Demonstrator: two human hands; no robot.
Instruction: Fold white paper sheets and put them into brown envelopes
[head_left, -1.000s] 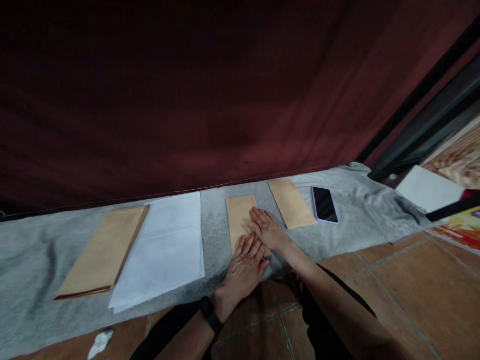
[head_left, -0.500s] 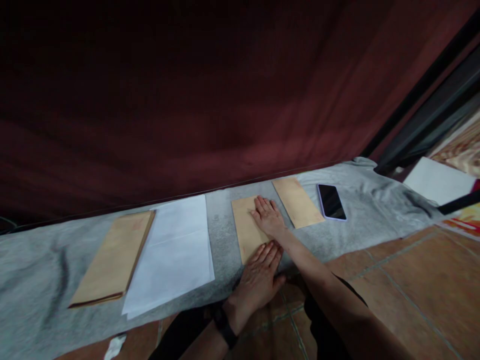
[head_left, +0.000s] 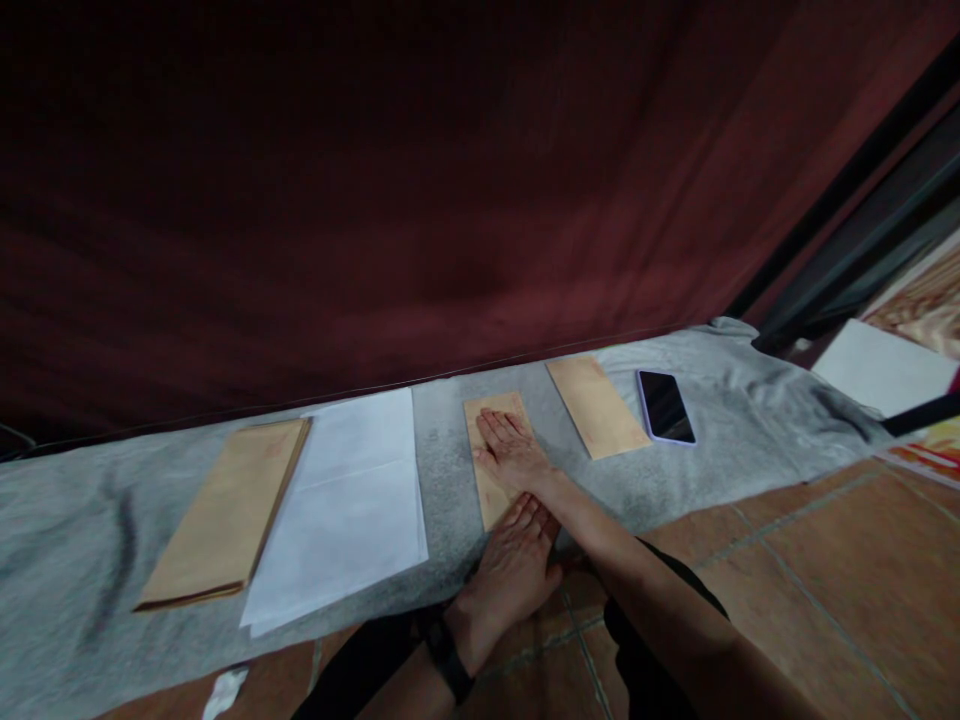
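Observation:
A brown paper envelope [head_left: 489, 490] lies flat on the grey cloth in front of me, partly covered by both hands. My right hand [head_left: 511, 452] rests palm down on its middle, fingers stretched towards the far end. Flat on the near end is my left hand [head_left: 517, 560], its fingertips touching the envelope close to the right wrist. A dark band circles the left wrist. To the right lies another brown envelope [head_left: 598, 408], apart from both hands. Left of the hands are white paper sheets [head_left: 352, 500] with a crease across, and a stack of brown envelopes [head_left: 225, 510].
A phone [head_left: 666, 407] in a purple case lies right of the envelopes. The grey cloth [head_left: 720, 420] covers a long narrow surface against a dark red curtain [head_left: 450, 250]. Crumpled white tissue [head_left: 223, 692] is on the tiled floor [head_left: 840, 560].
My right hand has slid left across the envelope, uncovering its upper right corner with reddish print. The left hand has stayed nearly in place at the near end.

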